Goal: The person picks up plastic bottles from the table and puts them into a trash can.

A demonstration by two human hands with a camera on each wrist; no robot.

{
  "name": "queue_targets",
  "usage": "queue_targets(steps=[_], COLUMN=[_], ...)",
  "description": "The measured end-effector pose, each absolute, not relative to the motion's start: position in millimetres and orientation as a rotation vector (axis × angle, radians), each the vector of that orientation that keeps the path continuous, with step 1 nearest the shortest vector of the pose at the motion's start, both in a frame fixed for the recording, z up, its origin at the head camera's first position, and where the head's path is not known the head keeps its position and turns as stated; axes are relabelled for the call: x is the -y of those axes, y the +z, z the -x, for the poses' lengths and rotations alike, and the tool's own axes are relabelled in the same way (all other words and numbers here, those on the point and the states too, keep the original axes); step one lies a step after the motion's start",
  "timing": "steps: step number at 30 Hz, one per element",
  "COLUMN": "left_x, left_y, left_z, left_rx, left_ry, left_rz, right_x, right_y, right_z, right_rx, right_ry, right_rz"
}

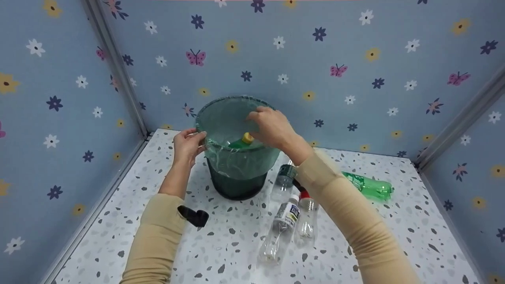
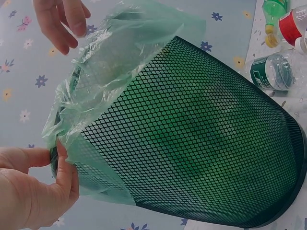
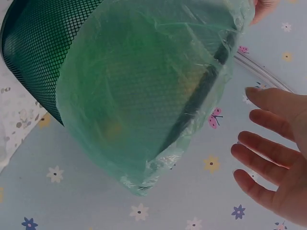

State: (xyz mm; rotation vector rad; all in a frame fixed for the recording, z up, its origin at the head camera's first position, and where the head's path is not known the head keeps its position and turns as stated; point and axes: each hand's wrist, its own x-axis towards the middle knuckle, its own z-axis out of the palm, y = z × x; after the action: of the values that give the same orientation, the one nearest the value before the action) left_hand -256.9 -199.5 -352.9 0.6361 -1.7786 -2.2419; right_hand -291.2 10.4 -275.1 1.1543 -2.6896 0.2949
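Observation:
A dark mesh trash can stands upright on the speckled tabletop, lined with a thin green plastic bag folded down over its rim. My left hand pinches the rim and bag at the left side, thumb and fingers on either side of the edge in the left wrist view. Above the can's right part, my right hand holds nothing; its fingers are spread and relaxed, apart from the bag in the right wrist view. Inside the can lies a green bottle with a yellow cap.
Right of the can lie a clear bottle with a green label, a white-capped clear bottle and a red-capped one. A green bottle lies farther right, partly behind my right arm. Flower-patterned walls enclose the table.

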Motion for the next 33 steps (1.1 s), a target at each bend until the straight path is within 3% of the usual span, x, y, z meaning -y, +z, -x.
queue_targets(steps=[17,33], left_x=[201.3,200.3], left_y=[-352.4,-352.7], left_z=[255.7,257.6], left_rx=[1.794,1.796], left_ry=[-2.239,-2.238], left_rz=[-0.638,-0.623], right_x=[-51.9,-102.2], right_y=[-289.2,-331.5], right_z=[273.5,256.6], right_rx=[2.527,2.517], right_ry=[0.765,1.079], right_rz=[-0.926,-0.649])
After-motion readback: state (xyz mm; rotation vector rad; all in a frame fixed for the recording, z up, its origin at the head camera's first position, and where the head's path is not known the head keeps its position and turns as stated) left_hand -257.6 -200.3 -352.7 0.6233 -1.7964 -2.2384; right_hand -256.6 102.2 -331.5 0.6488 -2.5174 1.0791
